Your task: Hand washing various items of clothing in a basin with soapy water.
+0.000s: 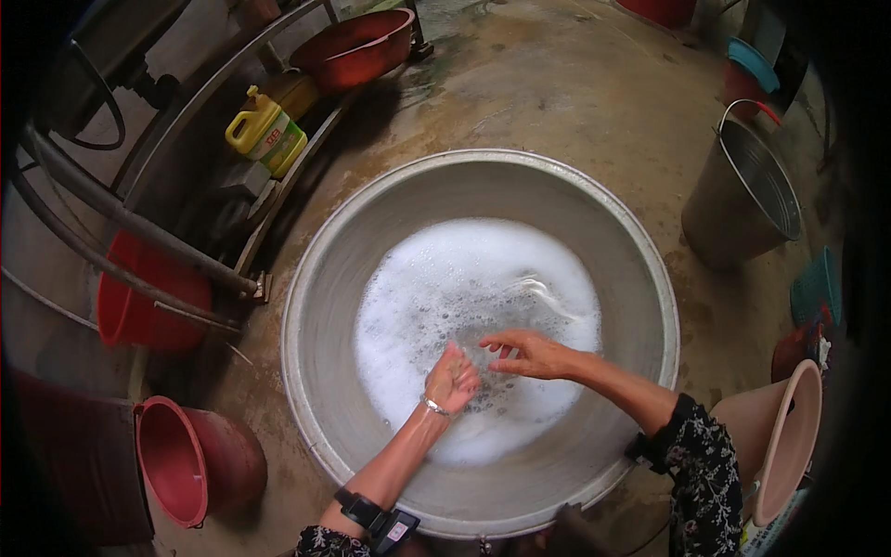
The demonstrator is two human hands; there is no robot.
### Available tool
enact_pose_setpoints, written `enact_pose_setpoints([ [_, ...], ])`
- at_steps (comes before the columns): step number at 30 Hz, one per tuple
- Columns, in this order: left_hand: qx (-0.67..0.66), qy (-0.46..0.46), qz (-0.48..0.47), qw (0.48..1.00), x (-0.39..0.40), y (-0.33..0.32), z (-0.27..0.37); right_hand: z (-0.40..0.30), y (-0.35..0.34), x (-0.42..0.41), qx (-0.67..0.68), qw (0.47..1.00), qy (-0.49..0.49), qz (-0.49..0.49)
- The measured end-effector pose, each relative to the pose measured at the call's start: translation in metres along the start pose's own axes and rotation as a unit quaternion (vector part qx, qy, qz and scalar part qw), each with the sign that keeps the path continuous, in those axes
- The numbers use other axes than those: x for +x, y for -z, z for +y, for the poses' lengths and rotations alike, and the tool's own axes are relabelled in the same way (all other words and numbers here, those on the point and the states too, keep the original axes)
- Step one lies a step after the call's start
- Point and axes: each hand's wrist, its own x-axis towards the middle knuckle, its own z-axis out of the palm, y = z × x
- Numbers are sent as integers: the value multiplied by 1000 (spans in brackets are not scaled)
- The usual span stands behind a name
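A large round metal basin stands on the floor before me, holding water under white soap foam. Over the foam my left hand is turned partly palm up with its fingers curled; whether anything is inside them is hard to see. A metal bracelet circles that wrist. Just to its right my right hand has its fingers apart and nothing in them. The two hands do not touch each other. A pale curved streak shows in the foam at the upper right; I cannot tell what it is.
To the left stand a metal rack, a yellow detergent jug, a red bucket and a red tub. A metal pail and a beige bucket flank the right side. The concrete floor looks stained.
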Motion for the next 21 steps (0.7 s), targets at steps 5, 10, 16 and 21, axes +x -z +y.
enact_pose_setpoints([
  [5,122,-45,68,989,-10,-24,-12,19,-4,-4,-117,992,-12,50],
  [10,198,-57,31,978,-10,-32,-19,-17,-19,-4,-189,982,-6,17],
  [16,165,-9,-35,986,-2,-15,-12,-25,-27,-17,-120,987,21,102],
  [21,269,-76,-149,948,5,-21,-9,-24,-27,-6,-203,963,51,173],
])
